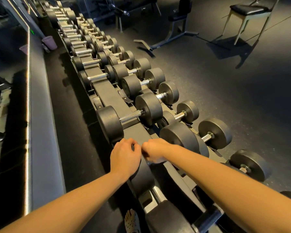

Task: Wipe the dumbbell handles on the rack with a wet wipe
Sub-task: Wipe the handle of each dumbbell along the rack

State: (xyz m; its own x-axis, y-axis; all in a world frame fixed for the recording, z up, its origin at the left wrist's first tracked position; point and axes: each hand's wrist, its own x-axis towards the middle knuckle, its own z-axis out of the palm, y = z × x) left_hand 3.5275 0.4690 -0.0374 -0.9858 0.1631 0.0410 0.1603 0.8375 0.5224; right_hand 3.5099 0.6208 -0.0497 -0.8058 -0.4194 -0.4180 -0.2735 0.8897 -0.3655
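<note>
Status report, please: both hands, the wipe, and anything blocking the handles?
Left hand curled beside right hand, grip unclear. Right holds pale scrap, likely the wet wipe. Next knurled handle untouched, nothing blocking it.

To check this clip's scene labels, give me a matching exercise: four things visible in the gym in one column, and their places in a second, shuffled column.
Things
1. knurled dumbbell handle
2. black-seated stool
3. purple bin
4. foot in a perforated shoe

Places
a. upper right of the view, on the open floor
b. bottom edge of the view, beside the rack
c. upper rack row, just beyond the left hand
d. on the floor left of the rack, by the wall

Pairs: 1-c, 2-a, 3-d, 4-b
</note>
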